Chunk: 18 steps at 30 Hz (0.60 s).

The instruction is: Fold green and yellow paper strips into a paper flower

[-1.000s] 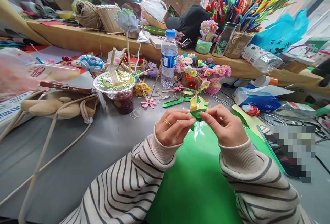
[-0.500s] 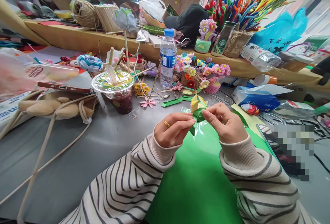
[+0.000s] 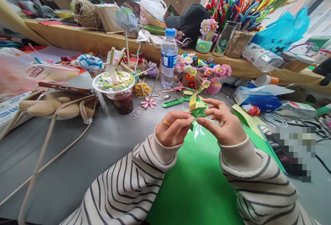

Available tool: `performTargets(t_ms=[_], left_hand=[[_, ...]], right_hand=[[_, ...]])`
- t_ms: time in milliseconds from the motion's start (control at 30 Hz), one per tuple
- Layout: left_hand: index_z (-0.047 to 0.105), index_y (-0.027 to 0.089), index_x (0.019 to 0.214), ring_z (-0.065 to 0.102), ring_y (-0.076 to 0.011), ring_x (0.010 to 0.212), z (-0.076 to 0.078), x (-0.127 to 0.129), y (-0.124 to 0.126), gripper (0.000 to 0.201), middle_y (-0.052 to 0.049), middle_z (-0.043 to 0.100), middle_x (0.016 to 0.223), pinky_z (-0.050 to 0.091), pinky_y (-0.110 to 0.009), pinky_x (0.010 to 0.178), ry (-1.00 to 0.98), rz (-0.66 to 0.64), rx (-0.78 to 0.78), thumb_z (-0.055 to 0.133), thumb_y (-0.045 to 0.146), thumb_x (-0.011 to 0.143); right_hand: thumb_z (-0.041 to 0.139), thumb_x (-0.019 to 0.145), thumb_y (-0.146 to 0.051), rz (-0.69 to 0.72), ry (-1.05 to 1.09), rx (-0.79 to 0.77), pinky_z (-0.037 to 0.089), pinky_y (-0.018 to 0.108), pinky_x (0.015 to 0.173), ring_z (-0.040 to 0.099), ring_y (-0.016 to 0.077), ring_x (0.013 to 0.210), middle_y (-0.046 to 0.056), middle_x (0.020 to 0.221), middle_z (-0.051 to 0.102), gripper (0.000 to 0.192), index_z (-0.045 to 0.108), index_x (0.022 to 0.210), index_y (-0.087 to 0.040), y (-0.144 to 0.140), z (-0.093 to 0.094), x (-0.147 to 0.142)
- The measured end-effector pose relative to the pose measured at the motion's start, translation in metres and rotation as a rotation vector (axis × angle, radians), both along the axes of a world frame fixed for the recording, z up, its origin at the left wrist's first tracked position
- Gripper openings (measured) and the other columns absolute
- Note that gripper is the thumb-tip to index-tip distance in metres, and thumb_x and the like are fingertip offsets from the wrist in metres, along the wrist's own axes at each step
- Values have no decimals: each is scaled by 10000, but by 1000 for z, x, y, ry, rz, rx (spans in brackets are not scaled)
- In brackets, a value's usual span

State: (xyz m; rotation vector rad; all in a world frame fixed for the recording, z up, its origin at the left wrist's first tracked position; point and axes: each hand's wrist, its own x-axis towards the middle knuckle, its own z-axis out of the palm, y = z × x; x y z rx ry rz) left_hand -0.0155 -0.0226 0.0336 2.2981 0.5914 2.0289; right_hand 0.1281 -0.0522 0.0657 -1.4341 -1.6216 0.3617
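Nearest the camera, two striped sleeves reach forward over a large green paper sheet [image 3: 196,183] that lies on the grey table [image 3: 77,163]. Above the sheet's far edge, the left hand [image 3: 173,128], with a gold ring on one finger, and the right hand [image 3: 224,123] meet around a small folded paper piece [image 3: 197,110] of green and yellow; both pinch it between thumb and fingertips, the left from its left side, the right from its right, so it is held just clear of the sheet. Just beyond it lie green paper strips [image 3: 172,103] and a pink paper flower [image 3: 149,103]. To the left stand a sealed drink cup [image 3: 115,90] with a straw, and a phone [image 3: 66,87] resting on a plush toy. Further back a water bottle [image 3: 169,57] stands upright beside a cluster of small pink and yellow craft flowers [image 3: 201,71]. On the wooden ledge behind are a ball of twine [image 3: 86,13], a black cap [image 3: 190,19] and a basket of coloured pipe cleaners [image 3: 239,11].
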Motion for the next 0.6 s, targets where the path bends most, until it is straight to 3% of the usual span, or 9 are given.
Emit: performTargets(t_ms=[400,600], left_hand=[[540,151,792,592,-115,754,-1,0,-1,210,-37,594,800,516,-216,672,29,-18,3,570,23,628],[537,151,790,589,-116,755,0,0,-1,205,-36,587,788,512,-228,681,35,-42,4,557,17,637]], right_hand=[[595,629,-380,-10,-40,73,415,421,745,459,233,962,80,1085,480,195,571,633,-187,2,1,3],[584,652,-337,14,-200,165,365,441,809,454,233,953,64,1079,486,145,564,629,-195,3,5,7]])
